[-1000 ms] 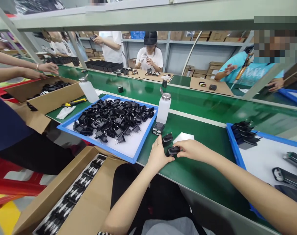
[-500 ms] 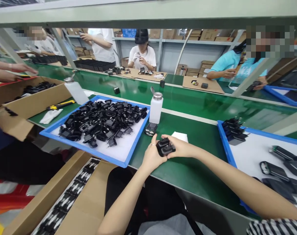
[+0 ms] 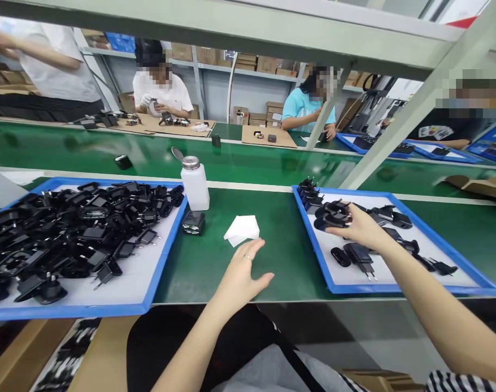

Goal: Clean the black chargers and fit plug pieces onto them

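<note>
Right now my right hand (image 3: pixel 360 228) grips two plugs (image 3: pixel 332 214) over the right tray (image 3: pixel 395 287); my left hand (image 3: pixel 240 275) hovers open, a heap (image 3: pixel 80 228) left.

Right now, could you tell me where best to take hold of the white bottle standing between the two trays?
Probably around the bottle's plain white body, below the metal cap. It stands upright with flat, bare sides, while the flip lid juts out on top. Come from the front right, over open green belt: the left tray and a small black block crowd its left and front.
</note>
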A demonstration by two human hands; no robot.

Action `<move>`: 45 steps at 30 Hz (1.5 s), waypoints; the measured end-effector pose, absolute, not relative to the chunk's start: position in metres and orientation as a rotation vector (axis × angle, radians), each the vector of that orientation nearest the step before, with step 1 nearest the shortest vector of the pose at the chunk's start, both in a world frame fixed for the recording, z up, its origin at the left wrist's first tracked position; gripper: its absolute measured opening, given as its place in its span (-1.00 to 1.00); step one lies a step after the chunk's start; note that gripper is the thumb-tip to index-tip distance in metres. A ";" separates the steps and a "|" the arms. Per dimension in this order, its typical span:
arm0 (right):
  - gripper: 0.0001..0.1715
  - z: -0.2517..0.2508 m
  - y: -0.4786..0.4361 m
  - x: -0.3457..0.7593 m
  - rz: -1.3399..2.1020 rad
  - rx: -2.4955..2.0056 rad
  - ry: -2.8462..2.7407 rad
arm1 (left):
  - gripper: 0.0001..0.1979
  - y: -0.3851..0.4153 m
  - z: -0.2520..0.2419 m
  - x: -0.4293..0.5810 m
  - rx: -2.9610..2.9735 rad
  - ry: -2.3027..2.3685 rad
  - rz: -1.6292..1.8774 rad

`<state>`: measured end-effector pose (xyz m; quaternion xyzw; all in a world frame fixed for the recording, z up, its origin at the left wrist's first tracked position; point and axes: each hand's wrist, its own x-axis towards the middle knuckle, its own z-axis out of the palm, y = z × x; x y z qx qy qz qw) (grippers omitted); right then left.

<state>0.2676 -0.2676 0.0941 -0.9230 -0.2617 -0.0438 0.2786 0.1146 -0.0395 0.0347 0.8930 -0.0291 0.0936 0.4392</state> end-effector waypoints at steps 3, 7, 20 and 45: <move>-0.46 0.076 -0.284 0.308 0.013 -2.579 -0.598 | -0.64 -0.037 0.024 0.114 2.242 -0.099 0.150; -0.43 0.056 -0.280 0.329 0.175 -2.524 -0.691 | -0.73 -0.041 0.014 0.112 2.280 -0.117 0.092; -0.72 0.061 -0.269 0.320 0.438 -2.666 -0.377 | -0.82 -0.042 -0.006 0.115 2.368 -0.173 0.153; -0.42 0.083 -0.346 0.297 -0.633 -2.979 0.009 | -0.81 -0.038 -0.014 0.111 2.162 -0.109 0.156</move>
